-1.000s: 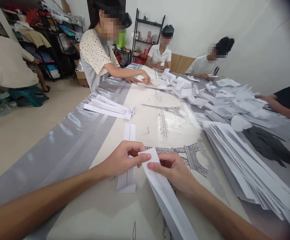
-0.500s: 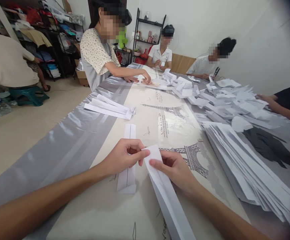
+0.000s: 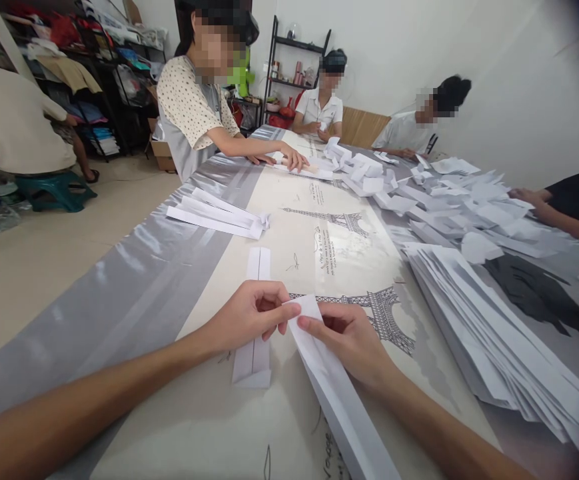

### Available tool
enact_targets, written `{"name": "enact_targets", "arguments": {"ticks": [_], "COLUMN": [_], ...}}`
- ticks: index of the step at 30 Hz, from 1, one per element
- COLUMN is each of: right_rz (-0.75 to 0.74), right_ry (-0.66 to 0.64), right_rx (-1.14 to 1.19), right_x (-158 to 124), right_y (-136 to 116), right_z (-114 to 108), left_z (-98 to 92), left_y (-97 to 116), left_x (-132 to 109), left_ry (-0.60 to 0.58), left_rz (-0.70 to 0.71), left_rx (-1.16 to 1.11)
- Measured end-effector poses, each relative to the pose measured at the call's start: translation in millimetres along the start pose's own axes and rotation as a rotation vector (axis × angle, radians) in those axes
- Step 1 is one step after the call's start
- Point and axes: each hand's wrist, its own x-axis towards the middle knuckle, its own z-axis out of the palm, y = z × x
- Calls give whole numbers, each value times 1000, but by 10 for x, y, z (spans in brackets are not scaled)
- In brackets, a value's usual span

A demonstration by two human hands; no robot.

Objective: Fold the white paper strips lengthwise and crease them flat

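Between my two hands is a long folded strip of white paper (image 3: 336, 387), its far end raised and its near end running out of the bottom of the view. My left hand (image 3: 256, 310) pinches the far left corner with thumb and fingers. On the strip's right edge, close by, my right hand (image 3: 352, 337) grips with its thumb on top and its fingers hidden underneath. A flat paper piece (image 3: 253, 363) with a dark line down its middle and a folded lower end lies on the table, partly behind my left hand.
A sheaf of long paper strips (image 3: 499, 340) lies at the right, beyond it a heap of folded papers (image 3: 449, 200). Several finished-looking strips (image 3: 219, 213) rest at the left. A person in a dotted shirt (image 3: 194, 107) works at the table's left edge; others sit around it.
My hands and the paper strip have barely moved; the strip's near end has shifted slightly right. The hand of the person in the dotted shirt has slid a little to the right.
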Motion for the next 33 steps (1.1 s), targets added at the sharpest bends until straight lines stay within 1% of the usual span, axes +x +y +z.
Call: {"name": "enact_targets", "arguments": {"ticks": [3, 5, 8, 11, 13, 15, 17, 18, 21, 23, 25, 28, 30, 31, 33], "right_rz": [-2, 1, 20, 55, 68, 67, 62, 60, 53, 55, 64, 88, 97, 94, 81], "right_ry": [-29, -42, -43, -87, -110, -105, -104, -109, -135, -142, -158, -219, -241, -238, -234], "right_rx": [-56, -66, -23, 97, 145, 135, 100, 86, 79, 97, 126, 155, 137, 120, 93], "right_x": [-13, -19, -22, -14, -5, 1, 0, -3, -15, -21, -21, -15, -12, -11, -10], "right_y": [-19, -31, -39, -37, -35, -36, -41, -45, -58, -64, -66, -61, -52, -46, -38], "right_z": [8, 15, 16, -5, -24, -38, -41, -38, -22, -16, -20, -43, -56, -60, -56], "left_z": [2, 7, 2, -28, -51, -64, -69, -70, -79, -93, -114, -150, -163, -164, -153], "left_y": [10, 18, 26, 21, 13, 7, 5, 4, 3, 5, 8, 12, 7, 1, -17], "left_x": [2, -5, -11, 3, 16, 25, 29, 29, 26, 23, 23, 33, 44, 48, 51], "left_ry": [-71, -72, -9, 85, 149, 184, 170, 143, 0, -57, -33, 78, 118, 118, 79], "left_rz": [19, 40, 75, 115, 112, 87, 68, 59, 21, -1, -2, 9, 12, 12, 6], "left_rx": [0, 7, 16, 16, 17, 17, 17, 18, 23, 19, 0, -30, -42, -50, -63]}}
